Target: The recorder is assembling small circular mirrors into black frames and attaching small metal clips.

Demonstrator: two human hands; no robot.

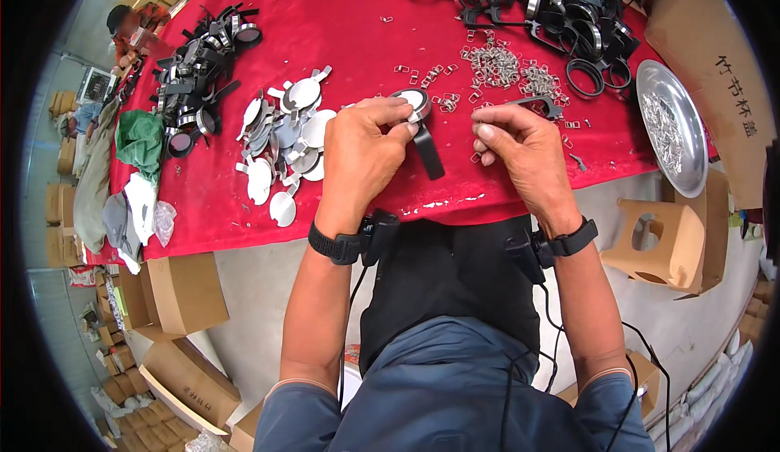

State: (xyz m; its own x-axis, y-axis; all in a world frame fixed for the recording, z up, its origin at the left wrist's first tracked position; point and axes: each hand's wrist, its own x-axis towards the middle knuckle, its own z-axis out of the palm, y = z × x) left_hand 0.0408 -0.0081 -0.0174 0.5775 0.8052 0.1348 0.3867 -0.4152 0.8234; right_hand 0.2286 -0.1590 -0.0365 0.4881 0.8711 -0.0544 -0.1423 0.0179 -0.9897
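On my feed the left hand [366, 149] clamps the metal-banded ring [418, 106] above the red cloth [325, 33]; the right hand [526, 145], apart, curls its fingers (whether around anything, I can't tell). I judge the ring light, stiff, slick, best gripped by its rim; its black strap [428, 154] sets the long axis, pointing wearer-ward, slightly right.

The ring [420, 104] in your left hand [366, 149] looks like smooth, shiny metal, and its strap [428, 155] like matt black plastic. Your discs [305, 93] have a smooth, pale metallic face, while the small clips [493, 65] are glossy bare metal. Beside you, the dish [687, 180] is polished, reflective metal. Your table covering [325, 25] is red cloth, mostly matt, with wrinkles. The carton [707, 45] is matt brown cardboard, the crumpled bag [164, 220] glossy see-through plastic, and your shirt [463, 395] smooth blue fabric.
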